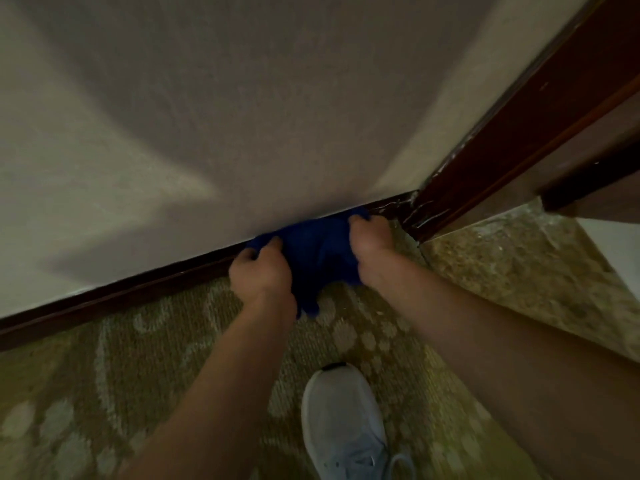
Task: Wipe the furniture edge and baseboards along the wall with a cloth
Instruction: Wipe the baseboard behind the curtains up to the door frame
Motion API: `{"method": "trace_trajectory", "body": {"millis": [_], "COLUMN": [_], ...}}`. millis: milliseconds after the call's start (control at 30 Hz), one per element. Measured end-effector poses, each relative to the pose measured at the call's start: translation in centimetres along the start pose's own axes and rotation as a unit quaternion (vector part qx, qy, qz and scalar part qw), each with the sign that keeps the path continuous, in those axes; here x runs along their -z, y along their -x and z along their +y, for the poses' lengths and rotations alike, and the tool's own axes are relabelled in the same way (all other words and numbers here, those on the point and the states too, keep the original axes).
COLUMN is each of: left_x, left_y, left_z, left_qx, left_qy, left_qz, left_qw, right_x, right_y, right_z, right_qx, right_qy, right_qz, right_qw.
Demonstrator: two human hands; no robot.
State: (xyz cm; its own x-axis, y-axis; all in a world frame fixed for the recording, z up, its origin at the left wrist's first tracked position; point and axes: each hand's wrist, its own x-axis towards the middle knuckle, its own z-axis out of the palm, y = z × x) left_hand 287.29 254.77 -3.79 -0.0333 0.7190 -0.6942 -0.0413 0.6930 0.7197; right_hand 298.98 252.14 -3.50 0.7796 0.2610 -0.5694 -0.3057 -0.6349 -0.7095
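Left hand (260,271) and right hand (372,237) each gripping one blue cloth (317,252), cloth against one dark baseboard (114,299), one grey shoe (341,420) below the cloth on carpet (104,393)

Both bare forearms reach forward and down, converging slightly toward the hands. The left hand (259,271) has its fingers curled, gripping one side of a blue cloth (317,258). The right hand (372,237), a little further forward, grips the other side with its fingers curled under. The wrists are roughly straight.
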Motion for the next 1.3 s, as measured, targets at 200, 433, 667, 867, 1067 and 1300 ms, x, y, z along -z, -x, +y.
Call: {"method": "trace_trajectory", "body": {"millis": [200, 433, 667, 867, 1067, 1300], "left_x": [3.9, 0.5, 1.0, 1.9, -3.8, -6.6], "left_y": [-1.1, -0.1, -0.5, -1.3, 1.3, 0.9], "left_z": [-0.7, -0.6, -1.0, -2.7, -3.0, -3.6], "left_qx": [-0.082, -0.026, -0.045, -0.006, 0.017, 0.023], "left_qy": [0.038, 0.008, -0.006, -0.021, 0.018, 0.025], "left_qz": [0.148, 0.031, 0.051, 0.025, -0.051, -0.026], "left_qw": [0.985, 0.999, 0.998, 0.999, 0.998, 0.999], "right_x": [-5.1, -1.2, -3.4, -1.0, 3.2, 3.4], "right_y": [5.1, 0.0, 2.4, -0.1, -5.1, -4.5], "right_z": [0.9, 0.7, 0.9, 1.5, 0.7, -0.4], "right_qx": [0.022, 0.022, 0.030, 0.090, 0.037, 0.036], "right_qy": [0.073, 0.038, 0.047, 0.117, 0.043, 0.068], "right_qz": [-0.091, -0.028, -0.037, -0.076, -0.013, 0.040], "right_qw": [0.993, 0.999, 0.998, 0.986, 0.998, 0.996]}}
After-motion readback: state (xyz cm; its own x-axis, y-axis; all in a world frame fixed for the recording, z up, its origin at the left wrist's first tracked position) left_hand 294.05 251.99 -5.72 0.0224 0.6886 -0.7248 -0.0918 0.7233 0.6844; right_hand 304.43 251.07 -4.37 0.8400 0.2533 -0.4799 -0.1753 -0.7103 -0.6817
